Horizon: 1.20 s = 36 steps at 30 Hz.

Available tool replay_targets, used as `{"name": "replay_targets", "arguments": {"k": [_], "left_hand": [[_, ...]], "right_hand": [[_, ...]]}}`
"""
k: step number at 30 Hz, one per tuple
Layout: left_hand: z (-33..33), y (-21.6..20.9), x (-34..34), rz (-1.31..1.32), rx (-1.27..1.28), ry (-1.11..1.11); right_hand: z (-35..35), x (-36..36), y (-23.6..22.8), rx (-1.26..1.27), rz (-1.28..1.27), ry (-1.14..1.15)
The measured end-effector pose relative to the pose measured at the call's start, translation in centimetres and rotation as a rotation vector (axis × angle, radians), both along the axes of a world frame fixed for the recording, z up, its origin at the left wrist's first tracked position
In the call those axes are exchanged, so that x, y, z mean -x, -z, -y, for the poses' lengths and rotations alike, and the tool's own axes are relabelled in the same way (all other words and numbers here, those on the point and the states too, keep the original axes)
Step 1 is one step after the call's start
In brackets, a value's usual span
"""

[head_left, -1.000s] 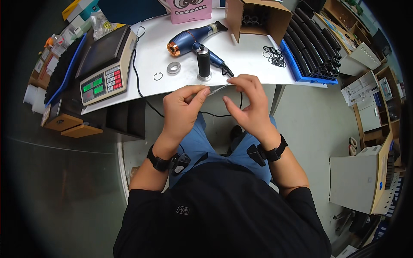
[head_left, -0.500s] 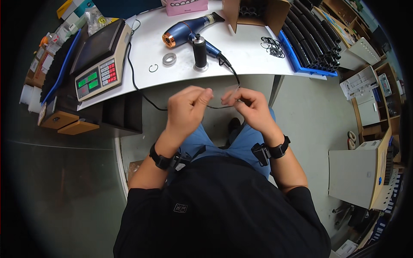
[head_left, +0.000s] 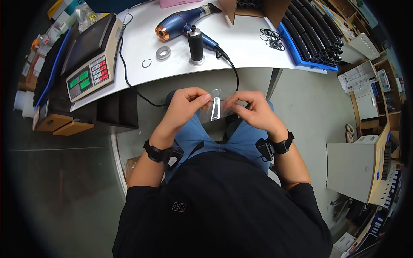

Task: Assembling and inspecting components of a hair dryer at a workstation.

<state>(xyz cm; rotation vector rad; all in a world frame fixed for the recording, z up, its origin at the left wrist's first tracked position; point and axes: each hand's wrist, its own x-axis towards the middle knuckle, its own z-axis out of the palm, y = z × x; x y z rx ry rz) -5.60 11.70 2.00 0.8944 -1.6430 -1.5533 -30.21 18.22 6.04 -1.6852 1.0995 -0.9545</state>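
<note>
Above my lap, between both hands, a piece of clear plastic film (head_left: 216,105) is held up and catches a bright glare; it may be a small bag. My left hand (head_left: 189,105) pinches its left edge between thumb and fingers. At the opposite edge, my right hand (head_left: 254,109) has its thumb and fingers closed on the film. Beyond them, near the table edge, a black foam-covered cylinder with a metal base (head_left: 196,47) stands upright. A blue hair dryer (head_left: 174,26) lies behind it. To its left are a grey ring (head_left: 163,53) and a thin open snap ring (head_left: 146,63).
A scale with green displays (head_left: 91,69) occupies the table's left end. Several black rings (head_left: 272,39) lie at the right, beside a blue tray (head_left: 287,42) of black tubes. A cardboard box (head_left: 254,12) sits behind. The dryer's cord (head_left: 236,77) hangs over the front edge.
The film has come into clearer view, stretched upright between my hands. My hands have shifted only slightly. The table items appear a little further left and up as the view moved.
</note>
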Motion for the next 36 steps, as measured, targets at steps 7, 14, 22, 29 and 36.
{"name": "replay_targets", "arguments": {"k": [7,14,22,29,36], "left_hand": [[-0.4,-3.6,1.5,0.19,0.891,-0.123],[1.4,-5.6,1.1,0.384,0.767,0.195],[4.3,-7.8,-0.1,0.468,0.89,0.337],[5.9,-11.5,-1.3,0.47,1.002,0.348],[7.6,-14.0,-1.5,0.57,1.263,0.292]], "right_hand": [[2.4,-0.5,-0.6,0.449,-0.372,-0.007],[4.1,-0.9,-2.1,0.558,-0.529,-0.154],[5.8,-0.9,-5.4,0.485,-0.801,-0.257],[8.1,-1.3,-8.9,0.281,-0.723,-0.34],[10.0,-2.4,-12.3,0.657,-0.81,-0.294]]}}
